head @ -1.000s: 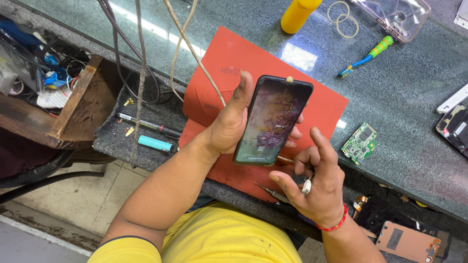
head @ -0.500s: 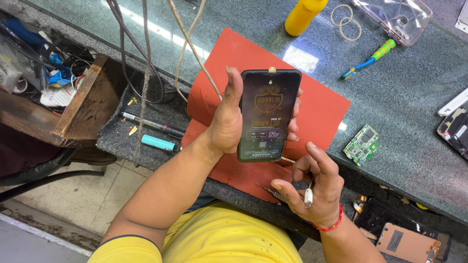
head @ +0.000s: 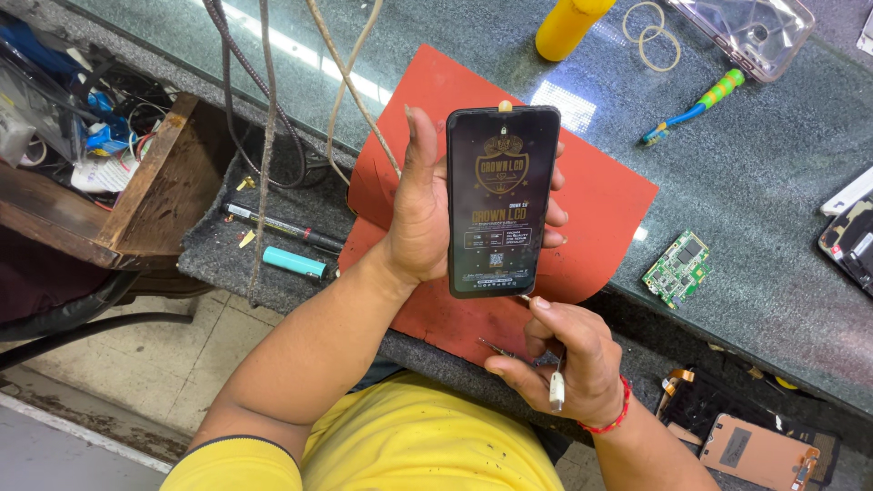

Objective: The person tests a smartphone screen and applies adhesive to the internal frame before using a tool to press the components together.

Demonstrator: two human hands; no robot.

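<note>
The left hand (head: 420, 214) is gripping a black rectangular smartphone screen panel (head: 501, 200) upright above a red rubber work mat (head: 600, 195), thumb on its left edge, fingers wrapped behind. Just below it, the right hand (head: 562, 362) is pinching a small white cable plug (head: 556, 391) with fingers curled closed. A small green circuit board (head: 677, 268) is lying on the grey stone counter (head: 764, 227) to the right of both hands.

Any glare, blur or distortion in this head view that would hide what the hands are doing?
Head view: sharp overall. A bright glare patch sits on the green worktop beside the red mat. The phone in the left hand is evenly lit. The right hand below is clear, its small white piece readable only as a shape. Edges bend slightly.
</note>
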